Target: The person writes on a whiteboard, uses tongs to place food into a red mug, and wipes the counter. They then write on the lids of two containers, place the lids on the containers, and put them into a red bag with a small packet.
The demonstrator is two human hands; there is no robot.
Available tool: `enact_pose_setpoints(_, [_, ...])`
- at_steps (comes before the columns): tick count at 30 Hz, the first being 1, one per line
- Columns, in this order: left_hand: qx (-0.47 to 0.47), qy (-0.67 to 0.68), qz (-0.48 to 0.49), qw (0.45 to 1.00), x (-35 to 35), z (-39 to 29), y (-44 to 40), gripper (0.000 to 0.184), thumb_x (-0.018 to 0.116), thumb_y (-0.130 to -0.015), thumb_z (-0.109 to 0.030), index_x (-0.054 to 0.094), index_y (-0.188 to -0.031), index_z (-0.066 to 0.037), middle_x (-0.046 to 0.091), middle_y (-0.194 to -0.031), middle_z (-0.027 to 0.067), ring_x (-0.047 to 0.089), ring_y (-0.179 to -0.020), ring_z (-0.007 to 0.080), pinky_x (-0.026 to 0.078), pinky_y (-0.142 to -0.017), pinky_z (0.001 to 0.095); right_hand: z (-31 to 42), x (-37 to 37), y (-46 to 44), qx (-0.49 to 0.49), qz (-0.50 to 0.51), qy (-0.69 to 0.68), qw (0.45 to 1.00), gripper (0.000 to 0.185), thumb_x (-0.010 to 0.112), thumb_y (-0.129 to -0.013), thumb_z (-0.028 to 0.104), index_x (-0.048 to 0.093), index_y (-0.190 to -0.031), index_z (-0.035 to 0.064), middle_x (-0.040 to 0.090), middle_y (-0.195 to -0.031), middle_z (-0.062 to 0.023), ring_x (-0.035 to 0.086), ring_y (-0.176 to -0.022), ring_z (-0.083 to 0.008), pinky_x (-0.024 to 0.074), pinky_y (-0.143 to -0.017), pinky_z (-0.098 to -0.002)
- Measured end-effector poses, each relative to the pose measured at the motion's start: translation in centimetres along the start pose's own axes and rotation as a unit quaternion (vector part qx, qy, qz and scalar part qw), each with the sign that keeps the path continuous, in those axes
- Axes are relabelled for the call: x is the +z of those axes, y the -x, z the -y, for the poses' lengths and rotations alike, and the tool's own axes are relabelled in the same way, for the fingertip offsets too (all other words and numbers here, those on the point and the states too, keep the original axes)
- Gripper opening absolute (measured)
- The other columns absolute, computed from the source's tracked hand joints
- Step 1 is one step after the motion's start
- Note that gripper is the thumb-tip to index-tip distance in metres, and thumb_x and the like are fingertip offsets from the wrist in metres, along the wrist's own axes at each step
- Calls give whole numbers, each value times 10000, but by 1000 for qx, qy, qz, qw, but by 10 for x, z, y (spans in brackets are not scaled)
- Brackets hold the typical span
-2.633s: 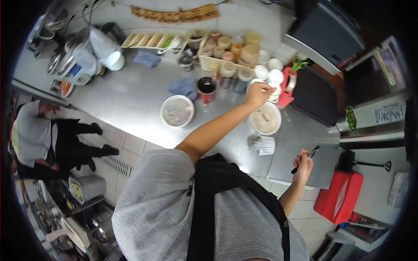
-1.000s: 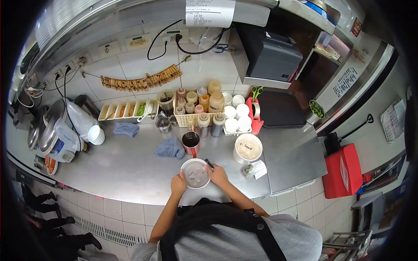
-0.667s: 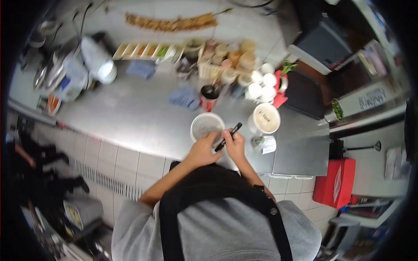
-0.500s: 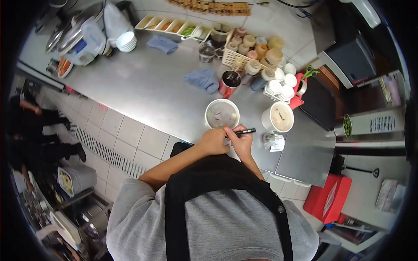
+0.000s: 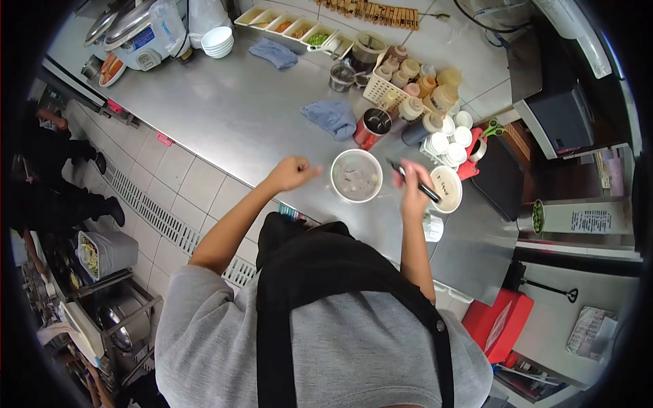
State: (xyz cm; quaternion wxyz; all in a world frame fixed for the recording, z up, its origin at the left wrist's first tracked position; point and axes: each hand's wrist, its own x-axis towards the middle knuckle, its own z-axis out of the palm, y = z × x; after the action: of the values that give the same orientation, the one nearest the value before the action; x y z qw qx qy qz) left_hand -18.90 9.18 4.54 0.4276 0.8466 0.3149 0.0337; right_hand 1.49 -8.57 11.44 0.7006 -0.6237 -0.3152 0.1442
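My right hand [image 5: 414,190] is closed round a black marker [image 5: 420,182], held slanting between the two tubs. Left of the clear-lidded round tub [image 5: 357,175], my left hand [image 5: 292,173] hangs over the counter's front edge, fingers curled, apart from the tub. Whether it holds anything small is hidden. The tub stands on the steel counter [image 5: 224,115] with blurry contents under its lid. A second white tub with black writing on its lid [image 5: 447,188] is just beyond my right hand. A small bag with a white label [image 5: 432,228] lies partly behind my right wrist.
Behind the tub are a red cup [image 5: 373,128], a blue cloth [image 5: 330,119], and a basket of sauce bottles [image 5: 401,85]. White lidded cups [image 5: 449,139] stand at the right. Rice cookers [image 5: 139,44] are at the far left. Other people [image 5: 54,163] stand beyond the counter's left front edge.
My hands have moved apart from their meeting point in front of the clear-lidded tub. The left went leftward, and the right went rightward with the marker. The view has shifted.
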Motion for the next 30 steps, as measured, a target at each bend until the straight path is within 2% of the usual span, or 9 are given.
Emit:
enact_pose_setpoints(2, [-37,68,-58,995,13,9,-11,532,576,-749,-530,611,-676,-4,608,-678,175,588,-649,332,449,-588,394,-14,24,-4,51,89,-15,995,67,607,-817,78,607,-847,17,584,-695,-35,514,-548,-63,402,-495,-191])
enact_pose_setpoints(5, [-5,121,-133,984,38,2,-39,519,554,-775,-514,649,-777,-3,628,-734,191,611,-712,336,469,-649,389,-64,40,8,31,133,65,988,158,646,-788,85,634,-930,15,619,-768,-45,546,-609,-70,418,-540,-180])
enact_pose_setpoints(7, [-29,79,-95,992,48,4,-48,492,547,-786,-481,661,-868,-10,631,-766,214,624,-756,336,476,-693,384,-80,50,16,-10,120,91,989,129,663,-769,94,640,-865,11,596,-690,-6,492,-575,-39,392,-530,-176])
enact_pose_setpoints(11, [-51,134,-79,987,54,4,-49,473,545,-788,-467,665,-878,-18,632,-779,218,626,-764,337,477,-700,386,-82,58,22,31,136,73,988,116,659,-756,82,636,-842,9,594,-674,-4,484,-561,-35,389,-518,-179])
enact_pose_setpoints(14, [-63,132,-69,987,53,2,-49,456,546,-791,-452,667,-872,-20,633,-761,211,628,-746,327,478,-689,379,-82,57,23,6,151,180,972,97,657,-763,86,630,-817,10,567,-648,13,463,-558,-34,381,-519,-181])
enact_pose_setpoints(17, [-95,161,-50,981,50,-2,-47,451,547,-796,-444,667,-860,-14,629,-734,210,628,-724,320,477,-675,375,-84,57,24,3,149,145,978,109,663,-758,103,635,-823,20,545,-608,27,438,-534,-27,371,-498,-182])
enact_pose_setpoints(21, [-82,162,-58,982,51,-2,-45,458,543,-801,-448,666,-854,-10,624,-707,207,625,-701,317,473,-656,375,-83,58,25,5,146,186,972,92,655,-759,94,634,-813,23,547,-603,25,442,-530,-25,370,-496,-180])
enact_pose_setpoints(23, [-85,166,-57,981,50,-2,-45,462,543,-801,-452,667,-849,-9,622,-700,206,624,-697,317,472,-652,376,-88,57,23,-1,134,181,974,99,660,-727,103,619,-775,26,576,-595,-32,506,-513,-74,414,-500,-217])
enact_pose_setpoints(30, [-93,162,-58,981,55,1,-46,502,520,-803,-487,669,-829,-8,619,-694,211,621,-700,325,469,-656,389,-86,56,24,-7,144,193,970,81,646,-726,90,611,-762,27,572,-587,-28,506,-512,-73,417,-502,-219])
